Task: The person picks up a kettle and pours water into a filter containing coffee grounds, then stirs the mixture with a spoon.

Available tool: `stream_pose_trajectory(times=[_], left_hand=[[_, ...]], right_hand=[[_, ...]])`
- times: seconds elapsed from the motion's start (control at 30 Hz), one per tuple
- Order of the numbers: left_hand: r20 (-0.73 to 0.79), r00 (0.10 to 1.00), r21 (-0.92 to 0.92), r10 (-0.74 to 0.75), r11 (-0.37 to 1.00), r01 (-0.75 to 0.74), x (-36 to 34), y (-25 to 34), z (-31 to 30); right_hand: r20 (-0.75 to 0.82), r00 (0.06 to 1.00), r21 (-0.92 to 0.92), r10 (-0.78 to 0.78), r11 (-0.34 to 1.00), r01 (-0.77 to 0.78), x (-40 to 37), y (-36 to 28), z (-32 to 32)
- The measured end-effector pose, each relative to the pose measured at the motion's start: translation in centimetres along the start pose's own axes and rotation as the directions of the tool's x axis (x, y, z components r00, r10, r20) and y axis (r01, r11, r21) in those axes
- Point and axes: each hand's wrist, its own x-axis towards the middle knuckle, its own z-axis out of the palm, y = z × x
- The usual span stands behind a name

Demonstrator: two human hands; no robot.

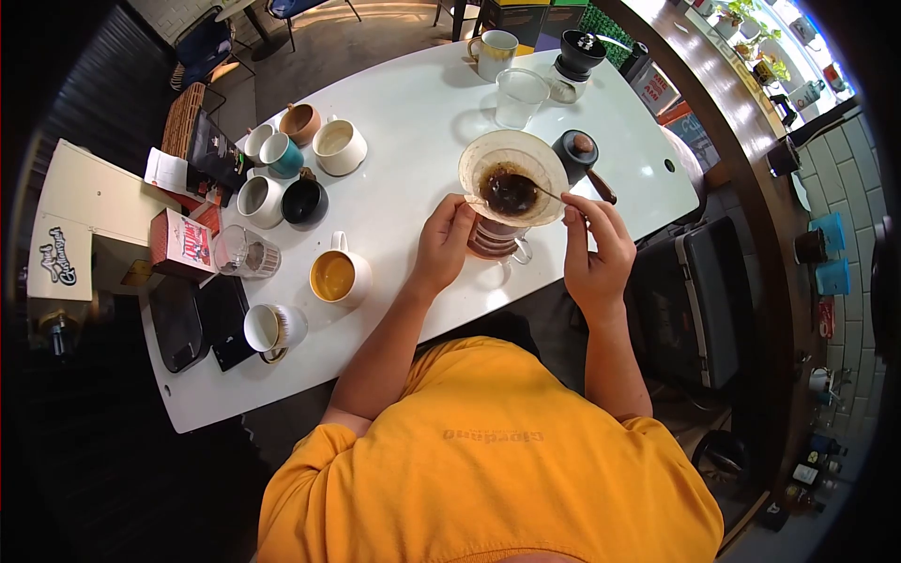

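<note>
My right hand pinches a thin spoon, whose far end dips into dark wet coffee grounds. The grounds lie in a pale paper filter, set in a dripper on top of a glass server. With thumb and fingers my left hand grips the near left edge of the filter. Most of the dripper is hidden under the paper. Just beyond my right hand stands a dark pot with a wooden knob and handle.
A clear plastic cup, a patterned mug and a hand grinder stand at the far end of the white table. Several cups cluster on the left, with a yellow-lined mug nearer me. A black tray lies at the left edge.
</note>
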Motion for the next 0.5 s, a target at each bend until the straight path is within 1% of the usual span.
stream_pose_trajectory(times=[0.03, 0.07, 0.13, 0.2, 0.27, 0.3, 0.37, 0.5], left_hand=[[0.003, 1.000, 0.006, 0.003, 1.000, -0.003, -0.01, -0.04, -0.02], [0.005, 1.000, 0.007, 0.003, 1.000, -0.003, 0.00, -0.06, -0.04], [0.004, 1.000, -0.016, -0.006, 1.000, 0.006, 0.06, -0.11, 0.01], [-0.001, 1.000, -0.022, -0.008, 1.000, 0.008, 0.12, -0.17, 0.09], [-0.010, 1.000, -0.024, -0.011, 1.000, 0.010, 0.09, -0.18, 0.09], [-0.009, 1.000, -0.028, -0.013, 1.000, 0.013, 0.05, -0.18, 0.08], [-0.010, 1.000, -0.032, -0.015, 0.999, 0.015, 0.02, -0.16, 0.10], [-0.017, 1.000, -0.015, -0.015, 1.000, 0.015, 0.03, 0.04, 0.22]], right_hand=[[0.030, 1.000, -0.009, 0.000, 1.000, 0.000, -0.05, 0.10, 0.02], [0.027, 1.000, -0.009, 0.001, 1.000, -0.001, -0.13, 0.15, 0.07], [0.090, 0.995, 0.031, 0.032, 0.999, -0.035, -0.33, 0.14, 0.15], [0.100, 0.994, 0.046, 0.037, 0.998, -0.042, -0.46, 0.00, 0.15], [0.143, 0.988, 0.077, 0.056, 0.995, -0.068, -0.46, -0.25, 0.02], [0.144, 0.988, 0.078, 0.057, 0.995, -0.068, -0.51, -0.18, 0.02], [0.075, 0.997, 0.123, 0.017, 0.992, -0.026, -0.60, 0.02, 0.01], [0.064, 0.998, 0.150, 0.027, 0.988, -0.036, -0.62, -0.26, -0.14]])
